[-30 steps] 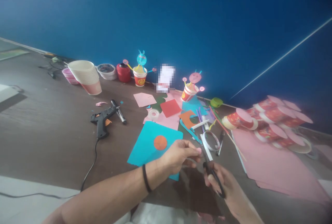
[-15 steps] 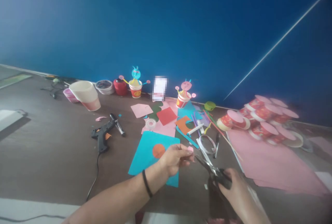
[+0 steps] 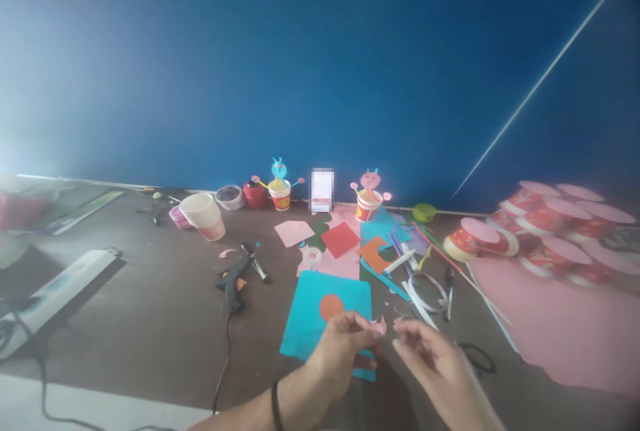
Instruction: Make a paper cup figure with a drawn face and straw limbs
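Observation:
My left hand [image 3: 345, 351], with a dark band at the wrist, pinches a small piece of cut pink paper [image 3: 380, 326] over the front right part of a blue paper sheet [image 3: 307, 298]. An orange paper circle [image 3: 331, 308] lies on that sheet. Close by on the right is my right hand [image 3: 430, 354], its fingers bent and the thumb a little apart from the forefinger. A pinkish scrap [image 3: 399, 319] shows at its fingertips; whether they touch it is unclear. Scissors [image 3: 479, 358] lie on the table behind the right hand, partly hidden by it.
A glue gun [image 3: 233, 288] and a white paper cup [image 3: 204, 218] stand left of the sheet. Behind are two cup figures, one blue-headed [image 3: 280, 194], one pink-headed [image 3: 370, 201]. Tape roll [image 3: 429, 292], pink sheets [image 3: 560, 324] and several red cups [image 3: 555, 218] occupy the right. A power strip [image 3: 60, 298] lies far left.
My right hand has let go of the scissors, which now lie on the table, and has come close to my left hand. The view has shifted, so the scene sits further right and lower.

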{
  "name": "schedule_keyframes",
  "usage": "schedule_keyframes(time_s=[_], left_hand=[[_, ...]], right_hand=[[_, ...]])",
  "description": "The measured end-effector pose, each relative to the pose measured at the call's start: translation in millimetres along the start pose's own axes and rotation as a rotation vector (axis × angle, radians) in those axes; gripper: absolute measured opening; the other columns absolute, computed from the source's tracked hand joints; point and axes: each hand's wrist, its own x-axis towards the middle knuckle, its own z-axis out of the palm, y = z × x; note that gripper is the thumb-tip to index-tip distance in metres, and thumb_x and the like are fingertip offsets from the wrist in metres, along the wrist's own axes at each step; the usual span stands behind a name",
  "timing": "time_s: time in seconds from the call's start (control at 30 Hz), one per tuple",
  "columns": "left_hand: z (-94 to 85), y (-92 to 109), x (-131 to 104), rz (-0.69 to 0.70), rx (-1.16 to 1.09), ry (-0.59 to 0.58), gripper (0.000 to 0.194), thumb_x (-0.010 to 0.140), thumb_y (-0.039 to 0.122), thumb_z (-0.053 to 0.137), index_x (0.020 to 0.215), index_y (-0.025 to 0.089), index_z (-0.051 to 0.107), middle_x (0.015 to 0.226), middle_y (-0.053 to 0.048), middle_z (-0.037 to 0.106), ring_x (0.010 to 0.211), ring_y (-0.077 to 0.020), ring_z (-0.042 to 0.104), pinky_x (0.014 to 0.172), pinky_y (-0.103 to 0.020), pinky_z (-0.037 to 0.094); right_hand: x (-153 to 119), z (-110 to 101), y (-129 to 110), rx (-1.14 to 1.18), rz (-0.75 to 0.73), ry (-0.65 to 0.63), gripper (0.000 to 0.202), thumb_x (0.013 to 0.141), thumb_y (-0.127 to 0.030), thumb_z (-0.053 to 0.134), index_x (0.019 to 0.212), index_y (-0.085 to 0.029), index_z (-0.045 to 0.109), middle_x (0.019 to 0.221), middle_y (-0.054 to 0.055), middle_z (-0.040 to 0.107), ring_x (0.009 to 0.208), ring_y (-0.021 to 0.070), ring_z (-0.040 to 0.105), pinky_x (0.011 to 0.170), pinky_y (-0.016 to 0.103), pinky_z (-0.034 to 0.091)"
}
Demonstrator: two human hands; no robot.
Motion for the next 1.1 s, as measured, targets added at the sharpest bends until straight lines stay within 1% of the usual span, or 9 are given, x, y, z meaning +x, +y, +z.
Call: schedule_keyframes(time_s=[0.07, 0.13, 0.3, 0.37, 0.47, 0.63, 0.8, 0.93, 1.1], left_hand=[[-9.7, 1, -8, 0.008, 0.016, 0.039, 0.033, 0.061, 0.033, 0.078, 0.066, 0.014, 0.051, 0.061, 0.001, 0.057, 0.058, -0.0106, 0.058, 0.045, -0.016, 0.041], [-18.1, 4, -14, 0.006, 0.036, 0.071, 0.032, 0.062, 0.033, 0.077, 0.068, 0.014, 0.052, 0.061, 0.001, 0.057, 0.059, -0.0103, 0.057, 0.045, -0.016, 0.041], [-34.6, 9, -25, 0.002, 0.054, 0.105, 0.032, 0.062, 0.033, 0.078, 0.069, 0.014, 0.053, 0.060, 0.001, 0.056, 0.060, -0.0105, 0.056, 0.046, -0.016, 0.042], [-40.1, 9, -26, -0.003, 0.047, 0.117, 0.034, 0.062, 0.035, 0.078, 0.069, 0.014, 0.053, 0.061, 0.001, 0.055, 0.060, -0.0106, 0.056, 0.046, -0.017, 0.042], [-48.6, 11, -25, -0.029, 0.025, 0.139, 0.034, 0.063, 0.037, 0.077, 0.071, 0.013, 0.055, 0.067, -0.001, 0.057, 0.061, -0.0103, 0.056, 0.045, -0.016, 0.042], [-65.7, 25, -18, 0.010, 0.045, 0.220, 0.033, 0.065, 0.040, 0.074, 0.076, 0.011, 0.061, 0.079, -0.006, 0.062, 0.065, -0.0111, 0.056, 0.046, -0.017, 0.042], [-81.4, 35, -10, 0.079, 0.150, 0.285, 0.029, 0.066, 0.038, 0.071, 0.070, 0.011, 0.063, 0.073, -0.005, 0.059, 0.058, -0.0091, 0.050, 0.041, -0.016, 0.037], [-87.6, 33, -6, 0.098, 0.246, 0.308, 0.027, 0.068, 0.037, 0.067, 0.068, 0.011, 0.063, 0.063, -0.002, 0.056, 0.053, -0.0084, 0.045, 0.040, -0.017, 0.036], [-85.8, 31, -3, 0.099, 0.297, 0.330, 0.023, 0.069, 0.035, 0.063, 0.069, 0.012, 0.063, 0.058, 0.000, 0.054, 0.051, -0.0090, 0.045, 0.043, -0.019, 0.039]], right_hand=[[7, 23, -15, 0.094, -0.031, -0.073, 0.028, 0.083, -0.046, 0.053, 0.086, -0.020, 0.063, 0.077, 0.003, 0.068, 0.072, 0.0194, 0.063, 0.066, 0.027, 0.048], [14, 38, -24, 0.105, -0.039, -0.133, 0.028, 0.084, -0.045, 0.052, 0.079, -0.019, 0.062, 0.071, 0.002, 0.066, 0.068, 0.0182, 0.061, 0.064, 0.026, 0.047], [20, 57, -29, 0.066, -0.032, -0.200, 0.026, 0.083, -0.041, 0.053, 0.072, -0.019, 0.062, 0.067, 0.000, 0.066, 0.064, 0.0161, 0.059, 0.071, 0.028, 0.044], [21, 62, -29, 0.075, -0.017, -0.212, 0.025, 0.083, -0.040, 0.052, 0.072, -0.019, 0.063, 0.068, 0.000, 0.067, 0.066, 0.0164, 0.060, 0.073, 0.028, 0.044], [30, 68, -26, 0.071, 0.010, -0.212, 0.027, 0.084, -0.040, 0.051, 0.073, -0.019, 0.063, 0.069, 0.000, 0.068, 0.069, 0.0168, 0.061, 0.068, 0.026, 0.044], [70, 76, -17, -0.055, 0.001, -0.128, 0.026, 0.081, -0.040, 0.052, 0.074, -0.018, 0.064, 0.073, 0.002, 0.068, 0.070, 0.0183, 0.061, 0.066, 0.026, 0.043], [102, 89, -7, -0.138, -0.036, -0.199, 0.018, 0.075, -0.032, 0.054, 0.064, -0.019, 0.061, 0.067, 0.001, 0.067, 0.067, 0.0171, 0.060, 0.063, 0.026, 0.041], [104, 94, -3, -0.215, -0.037, -0.216, 0.016, 0.073, -0.030, 0.055, 0.062, -0.020, 0.059, 0.063, -0.001, 0.065, 0.061, 0.0160, 0.057, 0.056, 0.025, 0.038], [98, 96, -2, -0.279, -0.055, -0.175, 0.014, 0.076, -0.030, 0.052, 0.068, -0.021, 0.059, 0.068, -0.001, 0.066, 0.065, 0.0161, 0.059, 0.059, 0.025, 0.039]])
